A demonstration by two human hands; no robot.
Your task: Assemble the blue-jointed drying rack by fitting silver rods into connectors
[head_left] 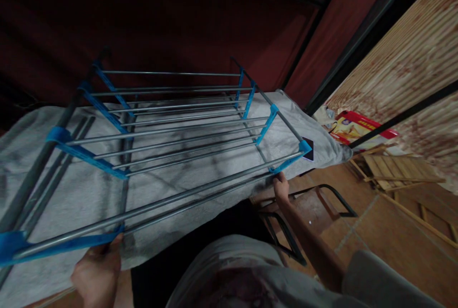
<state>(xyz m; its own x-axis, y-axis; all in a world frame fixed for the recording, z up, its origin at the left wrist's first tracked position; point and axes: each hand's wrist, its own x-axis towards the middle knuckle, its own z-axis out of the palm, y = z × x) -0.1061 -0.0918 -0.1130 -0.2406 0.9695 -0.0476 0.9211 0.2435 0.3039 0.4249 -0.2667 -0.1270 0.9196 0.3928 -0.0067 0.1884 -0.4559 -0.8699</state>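
Head view: both hands (98, 270) clamped on blue-jointed rack (171, 141) over grey sheet (71, 189), red box (361, 129) and wooden slats (397, 167) rightward.

One rack (171, 131) is seen, laid on one grey cloth (200, 184), and two hands are counted at it: the left hand (98, 274) and the right hand (281, 188). One red box (361, 129) and one folded wooden frame (397, 167) are counted on the floor.
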